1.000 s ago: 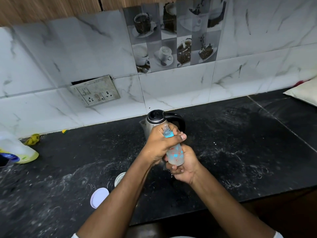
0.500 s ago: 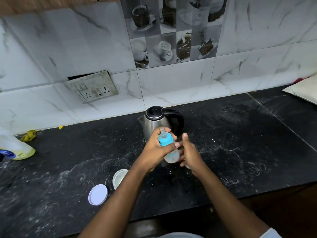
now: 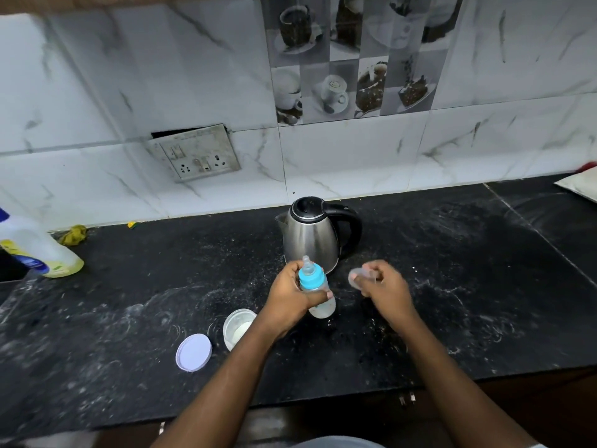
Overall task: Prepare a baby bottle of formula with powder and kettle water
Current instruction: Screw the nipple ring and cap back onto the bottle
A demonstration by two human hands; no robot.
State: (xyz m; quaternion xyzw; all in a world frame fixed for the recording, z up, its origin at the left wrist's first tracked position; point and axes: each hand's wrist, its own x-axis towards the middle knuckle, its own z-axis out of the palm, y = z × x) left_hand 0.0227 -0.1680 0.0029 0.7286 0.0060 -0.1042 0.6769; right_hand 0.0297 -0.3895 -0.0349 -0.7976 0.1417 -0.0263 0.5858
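I've got my left hand (image 3: 290, 294) wrapped round the baby bottle (image 3: 319, 305), upright just in front of the kettle (image 3: 310, 237). My right hand (image 3: 386, 287) pinches what looks like the clear cap (image 3: 360, 278), though it's blurred. Risks: the cap slips, or my left forearm clips the open powder tub (image 3: 237, 324). The black counter (image 3: 452, 286) is powder-smeared. Marble-tile wall behind, socket plate (image 3: 197, 153) hanging loose.

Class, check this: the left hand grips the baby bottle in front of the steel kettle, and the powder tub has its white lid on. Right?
Not quite. The head view shows the powder tub open, its white lid lying on the counter beside it. The left hand does grip the baby bottle in front of the steel kettle.
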